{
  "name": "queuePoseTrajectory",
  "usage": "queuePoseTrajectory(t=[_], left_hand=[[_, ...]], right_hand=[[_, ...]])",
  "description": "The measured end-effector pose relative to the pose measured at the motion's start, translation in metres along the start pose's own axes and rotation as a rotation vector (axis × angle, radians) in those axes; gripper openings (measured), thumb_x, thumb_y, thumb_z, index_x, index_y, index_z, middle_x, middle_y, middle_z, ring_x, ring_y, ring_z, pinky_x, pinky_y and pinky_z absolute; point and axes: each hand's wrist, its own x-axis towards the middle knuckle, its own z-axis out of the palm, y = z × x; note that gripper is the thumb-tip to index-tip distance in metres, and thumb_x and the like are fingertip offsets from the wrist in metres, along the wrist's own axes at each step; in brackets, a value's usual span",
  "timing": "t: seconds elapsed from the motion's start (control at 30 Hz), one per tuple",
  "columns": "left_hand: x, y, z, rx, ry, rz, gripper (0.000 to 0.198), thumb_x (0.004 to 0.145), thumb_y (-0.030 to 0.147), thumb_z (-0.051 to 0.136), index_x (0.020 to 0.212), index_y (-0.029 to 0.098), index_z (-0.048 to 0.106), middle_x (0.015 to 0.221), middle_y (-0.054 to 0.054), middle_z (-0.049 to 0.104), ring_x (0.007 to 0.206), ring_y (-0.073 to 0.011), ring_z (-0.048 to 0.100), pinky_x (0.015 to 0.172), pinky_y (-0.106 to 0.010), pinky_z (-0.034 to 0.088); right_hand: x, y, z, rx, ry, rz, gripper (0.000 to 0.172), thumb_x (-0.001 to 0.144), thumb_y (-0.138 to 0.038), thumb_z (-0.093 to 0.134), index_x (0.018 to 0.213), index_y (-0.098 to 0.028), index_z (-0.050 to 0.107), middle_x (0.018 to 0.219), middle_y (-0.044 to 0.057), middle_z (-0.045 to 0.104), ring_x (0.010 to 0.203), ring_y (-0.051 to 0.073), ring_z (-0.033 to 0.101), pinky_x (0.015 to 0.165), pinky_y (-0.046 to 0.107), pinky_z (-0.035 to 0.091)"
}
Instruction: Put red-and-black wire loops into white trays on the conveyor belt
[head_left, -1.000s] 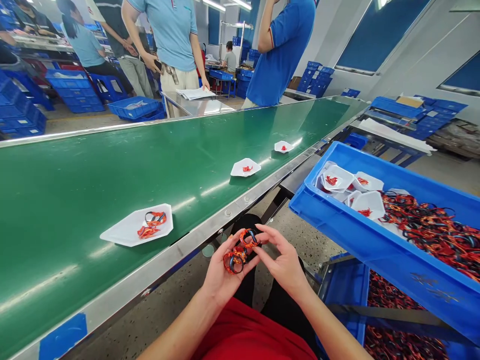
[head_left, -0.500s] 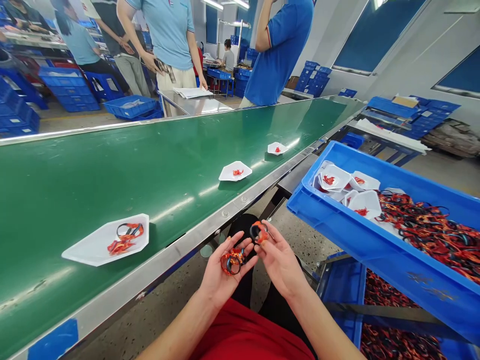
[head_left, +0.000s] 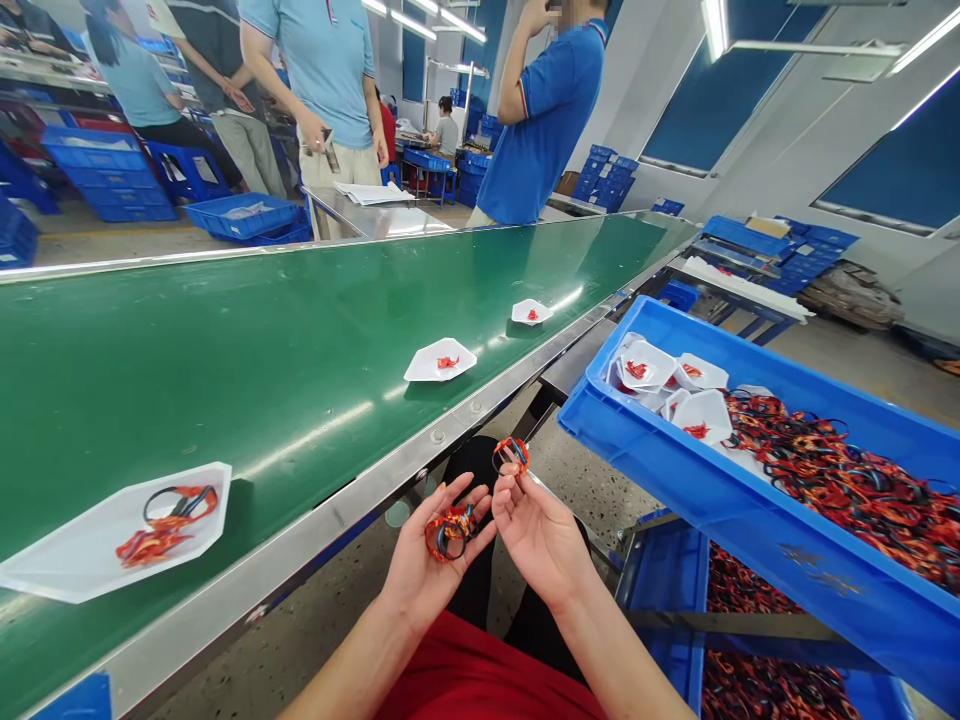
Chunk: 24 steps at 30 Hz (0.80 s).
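My left hand [head_left: 433,548] is turned palm up, fingers partly curled, with a few looped red-orange and black bands [head_left: 448,532] in it. My right hand [head_left: 536,535], just beside it, pinches a single looped red-and-black band [head_left: 512,456] between thumb and fingertips. On the green conveyor belt [head_left: 300,330], the nearest white tray [head_left: 82,535] carries a red-and-black band and red pieces. Two smaller-looking trays, a middle tray [head_left: 421,368] and a far tray [head_left: 520,318], hold red pieces. The exact kind of the bands is unclear.
At my right a blue crate [head_left: 660,490] holds many such bands and several white trays [head_left: 709,408]. More filled blue crates [head_left: 679,590] sit below it. The belt's metal rim [head_left: 352,492] runs in front of me. Several people stand or sit across the belt.
The white trays on the belt have moved left and nearer. My right hand has turned a little, and its band now stands up at the fingertips. The view has shifted slightly.
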Motion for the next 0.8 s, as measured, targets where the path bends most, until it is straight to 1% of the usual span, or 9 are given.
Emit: queuePoseTrajectory(t=[0.1, 0.17, 0.27, 0.4, 0.53, 0.6, 0.67, 0.73, 0.8], left_hand=[[-0.002, 0.004, 0.001, -0.014, -0.006, -0.002, 0.033, 0.084, 0.026, 0.056, 0.113, 0.012, 0.061, 0.109, -0.014, 0.067, 0.103, -0.0245, 0.063, 0.092, -0.042, 0.051], [-0.003, 0.006, 0.001, -0.018, -0.011, -0.004, 0.036, 0.084, 0.027, 0.056, 0.116, 0.012, 0.059, 0.112, -0.015, 0.066, 0.104, -0.0248, 0.062, 0.091, -0.042, 0.052], [-0.005, 0.009, 0.002, -0.029, -0.006, 0.001, 0.039, 0.084, 0.028, 0.056, 0.12, 0.012, 0.057, 0.116, -0.016, 0.064, 0.105, -0.0247, 0.062, 0.09, -0.042, 0.052], [-0.007, 0.014, 0.001, -0.051, -0.01, 0.025, 0.04, 0.084, 0.029, 0.056, 0.121, 0.013, 0.056, 0.117, -0.016, 0.063, 0.105, -0.0244, 0.062, 0.091, -0.042, 0.052], [-0.007, 0.02, 0.0, -0.074, -0.03, 0.039, 0.039, 0.084, 0.028, 0.055, 0.12, 0.013, 0.057, 0.117, -0.016, 0.063, 0.107, -0.0241, 0.061, 0.094, -0.042, 0.05], [-0.007, 0.022, 0.0, -0.085, -0.031, 0.043, 0.038, 0.084, 0.027, 0.055, 0.119, 0.012, 0.057, 0.117, -0.016, 0.063, 0.107, -0.0242, 0.061, 0.095, -0.042, 0.049], [-0.007, 0.023, -0.001, -0.094, -0.032, 0.047, 0.037, 0.084, 0.027, 0.055, 0.118, 0.012, 0.058, 0.117, -0.016, 0.063, 0.107, -0.0242, 0.061, 0.096, -0.042, 0.048], [-0.007, 0.023, -0.001, -0.099, -0.04, 0.047, 0.036, 0.085, 0.027, 0.054, 0.117, 0.011, 0.059, 0.116, -0.015, 0.064, 0.108, -0.0244, 0.06, 0.095, -0.042, 0.049], [-0.006, 0.022, -0.001, -0.099, -0.053, 0.046, 0.035, 0.085, 0.028, 0.054, 0.115, 0.011, 0.06, 0.113, -0.015, 0.065, 0.106, -0.0244, 0.061, 0.095, -0.043, 0.049]], right_hand=[[0.006, -0.005, 0.008, -0.147, -0.041, -0.049, 0.015, 0.077, -0.021, 0.066, 0.092, -0.022, 0.068, 0.088, -0.003, 0.064, 0.078, 0.005, 0.059, 0.074, 0.013, 0.051], [0.017, -0.01, 0.021, -0.389, -0.084, -0.168, 0.025, 0.079, -0.025, 0.064, 0.103, -0.024, 0.065, 0.095, -0.001, 0.064, 0.078, 0.007, 0.058, 0.072, 0.017, 0.051], [0.047, -0.018, 0.049, -0.912, -0.161, -0.471, 0.036, 0.082, -0.028, 0.058, 0.118, -0.022, 0.058, 0.104, 0.004, 0.063, 0.076, 0.011, 0.058, 0.07, 0.024, 0.051], [0.105, -0.017, 0.08, -1.572, -0.249, -0.84, 0.036, 0.084, -0.02, 0.047, 0.119, -0.017, 0.056, 0.109, 0.008, 0.062, 0.077, 0.014, 0.057, 0.078, 0.03, 0.049], [0.142, -0.008, 0.09, -1.877, -0.298, -0.9, 0.036, 0.084, -0.015, 0.045, 0.118, -0.013, 0.058, 0.11, 0.012, 0.06, 0.096, 0.019, 0.055, 0.092, 0.035, 0.043], [0.143, -0.008, 0.09, -1.897, -0.323, -0.895, 0.036, 0.082, -0.014, 0.048, 0.117, -0.013, 0.059, 0.111, 0.013, 0.058, 0.104, 0.022, 0.052, 0.096, 0.037, 0.04], [0.128, -0.012, 0.088, -1.882, -0.326, -0.92, 0.038, 0.082, -0.014, 0.049, 0.118, -0.014, 0.058, 0.114, 0.012, 0.056, 0.105, 0.021, 0.051, 0.095, 0.036, 0.041], [0.102, -0.018, 0.083, -1.817, -0.322, -0.927, 0.036, 0.083, -0.015, 0.048, 0.119, -0.017, 0.057, 0.112, 0.01, 0.057, 0.094, 0.018, 0.054, 0.087, 0.033, 0.045], [0.068, -0.022, 0.075, -1.754, -0.366, -0.844, 0.032, 0.085, -0.016, 0.048, 0.115, -0.021, 0.058, 0.105, 0.006, 0.061, 0.077, 0.013, 0.055, 0.078, 0.029, 0.047]])
